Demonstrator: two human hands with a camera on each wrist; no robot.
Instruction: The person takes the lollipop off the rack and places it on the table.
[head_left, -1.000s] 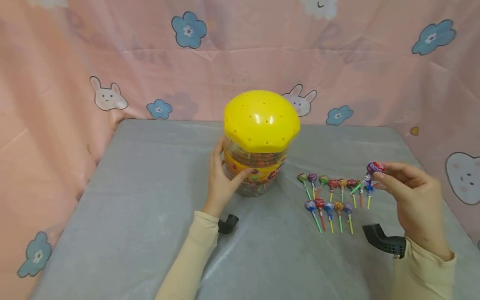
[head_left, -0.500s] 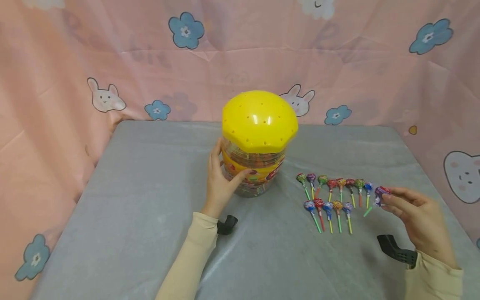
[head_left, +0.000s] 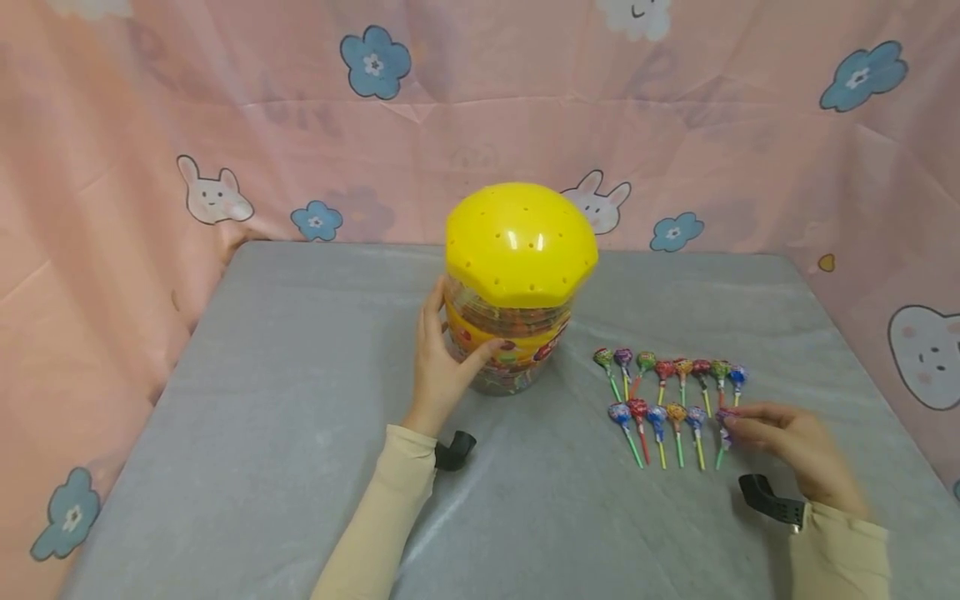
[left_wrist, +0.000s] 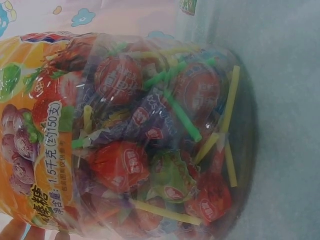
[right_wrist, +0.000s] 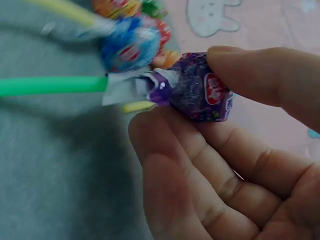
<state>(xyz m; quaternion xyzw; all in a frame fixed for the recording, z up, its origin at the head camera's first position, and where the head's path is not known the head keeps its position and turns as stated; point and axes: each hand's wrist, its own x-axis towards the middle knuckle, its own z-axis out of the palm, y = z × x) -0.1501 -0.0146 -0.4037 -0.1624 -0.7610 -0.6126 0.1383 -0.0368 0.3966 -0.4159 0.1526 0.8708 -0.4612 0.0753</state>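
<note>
My left hand (head_left: 441, 371) holds the side of a clear plastic jar (head_left: 506, 379) with a yellow domed lid (head_left: 525, 242), thumb across its label. Wrapped lollipops with coloured sticks fill the jar, plain in the left wrist view. Between thumb and fingers, my right hand (head_left: 795, 446) pinches the head of a purple-wrapped lollipop (right_wrist: 200, 90). Its green stick (right_wrist: 55, 86) points toward me in the head view. This lollipop is at the right end of the nearer row, beside a blue-and-purple one (head_left: 696, 417). In the right wrist view a blue lollipop (right_wrist: 130, 45) lies close behind it.
Two rows of lollipops lie right of the jar on a grey-covered table (head_left: 285, 400). The farther row runs from a green one (head_left: 603, 357) to a blue one (head_left: 738, 377). A pink patterned curtain (head_left: 465, 108) hangs behind the table.
My right hand has moved the purple lollipop down from above the farther row, swinging right and then left to the end of the nearer row. My left hand stays on the jar.
</note>
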